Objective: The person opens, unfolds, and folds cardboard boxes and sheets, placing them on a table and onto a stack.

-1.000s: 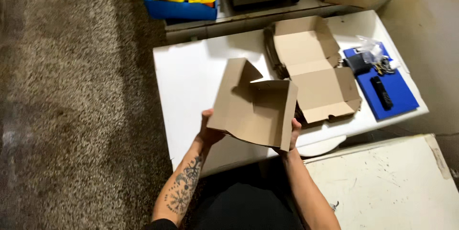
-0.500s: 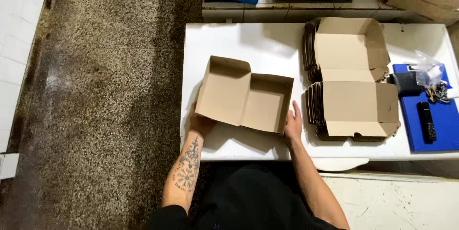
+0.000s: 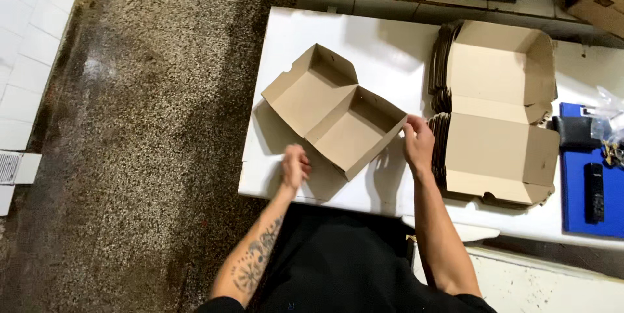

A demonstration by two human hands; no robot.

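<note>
Folding up a brown cardboard clamshell box (image 3: 335,110) mid-table, lying open | right hand (image 3: 418,144) pinching its right corner; left hand (image 3: 296,167) loosely curled, holding nothing, just near its near edge | stack of flat boxes (image 3: 497,108) right | I'd press corners square; keep both trays flat

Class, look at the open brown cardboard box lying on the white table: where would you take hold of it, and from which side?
Take the open cardboard box by its raised outer side walls, one hand from each side. The thin upright walls suit a pinch, and the right hand is already at the right corner.
</note>
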